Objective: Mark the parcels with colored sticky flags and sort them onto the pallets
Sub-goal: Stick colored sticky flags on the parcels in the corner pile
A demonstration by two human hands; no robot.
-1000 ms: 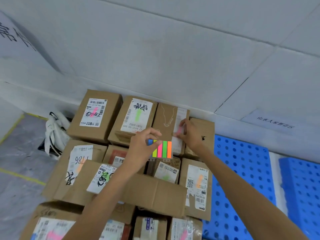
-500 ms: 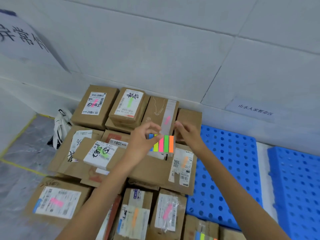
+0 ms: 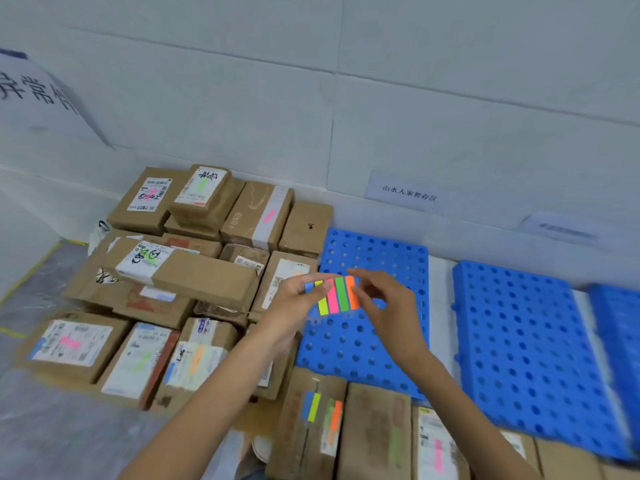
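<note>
Blue pallet (image 3: 374,251) is sitting underneath; left hand (image 3: 291,306) is gripping flag pad (image 3: 336,296), right hand (image 3: 391,306) is pinching orange flag (image 3: 351,294); best peeling slowly, one strip.

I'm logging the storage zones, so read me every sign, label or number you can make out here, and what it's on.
"山水人家暂存区": white wall sign behind the blue pallet.
"异常", next character cut off: large wall sign, left.
Small wall sign, far right: too blurred.
Parcel labels: print and scrawl too small or blurred.
</note>
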